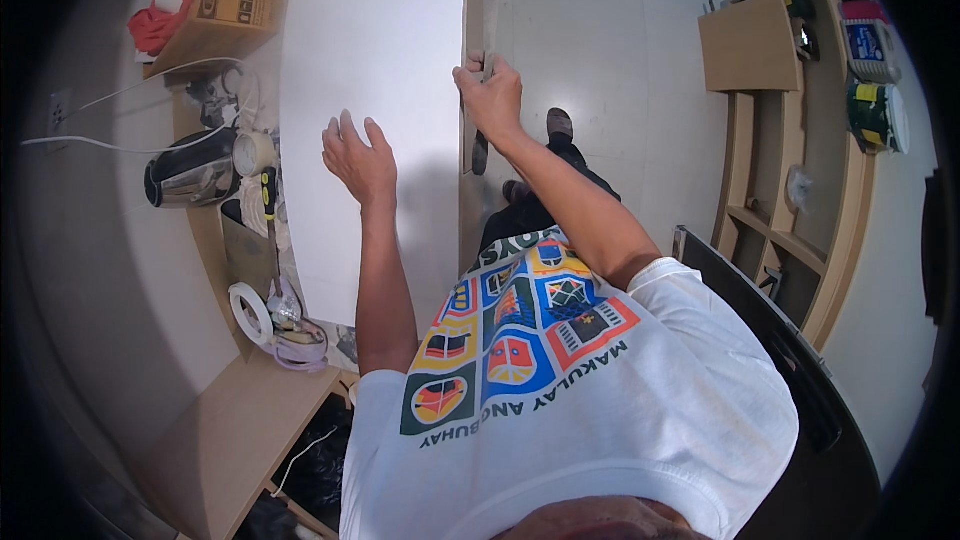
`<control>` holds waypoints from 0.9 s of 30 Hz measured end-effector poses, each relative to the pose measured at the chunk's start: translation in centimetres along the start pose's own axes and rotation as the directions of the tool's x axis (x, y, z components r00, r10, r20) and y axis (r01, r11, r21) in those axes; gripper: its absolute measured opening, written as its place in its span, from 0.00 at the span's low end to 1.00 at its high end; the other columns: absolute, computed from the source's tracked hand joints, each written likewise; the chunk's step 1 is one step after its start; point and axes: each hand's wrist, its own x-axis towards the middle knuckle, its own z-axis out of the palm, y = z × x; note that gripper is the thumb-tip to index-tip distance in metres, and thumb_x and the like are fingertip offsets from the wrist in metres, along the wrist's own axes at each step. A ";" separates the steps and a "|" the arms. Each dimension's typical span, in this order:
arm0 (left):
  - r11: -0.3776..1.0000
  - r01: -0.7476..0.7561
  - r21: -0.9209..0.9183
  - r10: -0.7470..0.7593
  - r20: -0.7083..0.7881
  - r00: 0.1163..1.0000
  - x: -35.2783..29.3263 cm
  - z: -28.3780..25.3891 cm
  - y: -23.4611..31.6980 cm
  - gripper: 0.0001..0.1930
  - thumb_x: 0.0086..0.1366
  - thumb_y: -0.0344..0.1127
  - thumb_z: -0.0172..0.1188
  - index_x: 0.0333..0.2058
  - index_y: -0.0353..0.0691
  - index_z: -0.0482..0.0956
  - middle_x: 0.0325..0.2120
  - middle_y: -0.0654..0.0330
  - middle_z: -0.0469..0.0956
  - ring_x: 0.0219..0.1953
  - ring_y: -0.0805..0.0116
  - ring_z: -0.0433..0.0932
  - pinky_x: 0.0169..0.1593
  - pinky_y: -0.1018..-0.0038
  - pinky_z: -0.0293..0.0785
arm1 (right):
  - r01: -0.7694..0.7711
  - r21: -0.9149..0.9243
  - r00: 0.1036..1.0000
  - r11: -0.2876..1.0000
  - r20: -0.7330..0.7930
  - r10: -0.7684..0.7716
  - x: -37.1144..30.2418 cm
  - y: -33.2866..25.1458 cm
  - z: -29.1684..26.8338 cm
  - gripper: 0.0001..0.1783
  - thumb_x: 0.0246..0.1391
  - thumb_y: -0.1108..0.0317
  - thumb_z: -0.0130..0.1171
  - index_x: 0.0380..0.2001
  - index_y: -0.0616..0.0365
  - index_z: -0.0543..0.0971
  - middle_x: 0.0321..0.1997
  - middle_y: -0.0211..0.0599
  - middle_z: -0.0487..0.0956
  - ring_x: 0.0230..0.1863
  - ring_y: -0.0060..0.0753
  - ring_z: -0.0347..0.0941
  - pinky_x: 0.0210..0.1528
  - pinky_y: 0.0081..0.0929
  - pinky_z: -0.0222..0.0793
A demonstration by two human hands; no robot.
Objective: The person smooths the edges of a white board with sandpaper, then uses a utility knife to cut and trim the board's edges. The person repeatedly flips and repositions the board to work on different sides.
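Observation:
A large white board (375, 20) lies flat in front of me. Over its middle my left hand (360, 162) is spread, fingers apart, resting on or just above the surface and holding nothing. At the board's right edge my right hand (492, 98) is closed around what looks like a long flat file (494, 10). The file's greyish blade points away from me, alongside the edge. Its dark rounded end (480, 152) shows below my hand. My grip covers the middle of the file, so I cannot tell whether it touches the edge.
Left of the board are tape rolls (250, 313), a yellow-and-black-handled tool (268, 195), a dark glossy visor-like piece (195, 170) and a white cable (110, 144). A cardboard box (235, 0) stands at the far left. Wooden shelving (775, 210) stands along the right.

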 end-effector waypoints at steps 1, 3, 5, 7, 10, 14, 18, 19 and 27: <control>1.000 -0.004 0.004 0.004 -0.008 1.000 0.1 0.1 0.2 0.25 0.72 0.45 0.52 0.62 0.36 0.73 0.63 0.43 0.66 0.67 0.47 0.62 0.71 0.51 0.53 | 0.037 -0.031 0.999 0.999 0.003 -0.037 0.4 0.8 0.1 0.12 0.52 0.64 0.68 0.33 0.64 0.84 0.25 0.39 0.83 0.30 0.33 0.81 0.38 0.32 0.75; 1.000 0.017 0.014 -0.017 -0.006 1.000 0.1 0.2 0.6 0.25 0.73 0.45 0.52 0.62 0.36 0.73 0.63 0.45 0.67 0.67 0.49 0.63 0.71 0.53 0.54 | 0.113 -0.092 0.994 0.989 0.016 -0.112 1.4 2.3 0.3 0.12 0.52 0.64 0.68 0.33 0.63 0.85 0.25 0.39 0.83 0.30 0.34 0.81 0.38 0.32 0.75; 0.999 0.025 0.022 -0.025 -0.005 1.000 0.1 0.2 0.7 0.25 0.73 0.45 0.52 0.62 0.37 0.74 0.63 0.46 0.67 0.67 0.49 0.63 0.71 0.53 0.54 | 0.094 -0.101 0.995 0.990 0.034 -0.091 1.4 2.7 0.2 0.12 0.52 0.64 0.68 0.34 0.63 0.85 0.25 0.40 0.83 0.30 0.34 0.81 0.38 0.32 0.75; 0.999 0.021 0.030 -0.020 -0.005 1.000 0.0 0.0 0.5 0.25 0.73 0.45 0.52 0.62 0.37 0.73 0.63 0.46 0.67 0.67 0.49 0.63 0.71 0.53 0.54 | 0.069 -0.097 0.996 0.993 0.060 -0.063 1.3 1.9 -0.1 0.12 0.51 0.64 0.68 0.34 0.63 0.85 0.26 0.43 0.83 0.29 0.39 0.81 0.37 0.35 0.75; 0.999 0.013 0.035 -0.013 -0.007 1.000 0.1 0.1 0.2 0.26 0.72 0.45 0.53 0.63 0.37 0.73 0.63 0.46 0.67 0.67 0.49 0.64 0.71 0.53 0.54 | 0.012 -0.064 0.998 0.998 0.068 -0.007 1.4 0.9 -0.3 0.12 0.50 0.64 0.69 0.32 0.62 0.84 0.27 0.45 0.83 0.28 0.43 0.81 0.36 0.38 0.76; 1.000 0.004 0.011 -0.004 -0.007 1.000 0.0 0.1 0.4 0.26 0.72 0.45 0.52 0.62 0.36 0.72 0.63 0.43 0.67 0.67 0.47 0.63 0.71 0.51 0.53 | -0.010 -0.040 0.999 0.999 0.033 0.012 2.3 1.0 0.5 0.12 0.52 0.63 0.69 0.31 0.63 0.84 0.23 0.39 0.82 0.27 0.32 0.80 0.35 0.32 0.75; 1.000 -0.001 -0.004 0.001 -0.015 1.000 0.1 -0.1 0.9 0.25 0.73 0.45 0.53 0.62 0.36 0.72 0.62 0.43 0.67 0.67 0.47 0.62 0.71 0.51 0.53 | 0.084 -0.203 0.996 0.976 0.051 -0.075 3.8 2.4 1.1 0.14 0.51 0.63 0.69 0.34 0.63 0.85 0.25 0.37 0.83 0.27 0.31 0.80 0.35 0.32 0.75; 1.000 -0.007 -0.004 0.007 -0.025 1.000 0.0 -0.1 0.9 0.25 0.73 0.45 0.53 0.62 0.36 0.72 0.62 0.44 0.67 0.67 0.47 0.62 0.71 0.51 0.53 | 0.086 -0.192 0.996 0.978 0.036 -0.081 3.7 2.2 1.0 0.13 0.51 0.64 0.69 0.33 0.63 0.85 0.26 0.42 0.84 0.28 0.38 0.81 0.36 0.35 0.76; 1.000 0.009 -0.014 -0.010 -0.011 1.000 -0.1 -0.3 0.8 0.26 0.72 0.45 0.55 0.62 0.36 0.72 0.63 0.45 0.67 0.68 0.47 0.61 0.72 0.50 0.51 | 0.026 -0.072 0.999 0.997 0.028 -0.024 4.1 0.1 0.2 0.09 0.51 0.67 0.66 0.28 0.63 0.84 0.26 0.51 0.84 0.30 0.49 0.83 0.38 0.39 0.77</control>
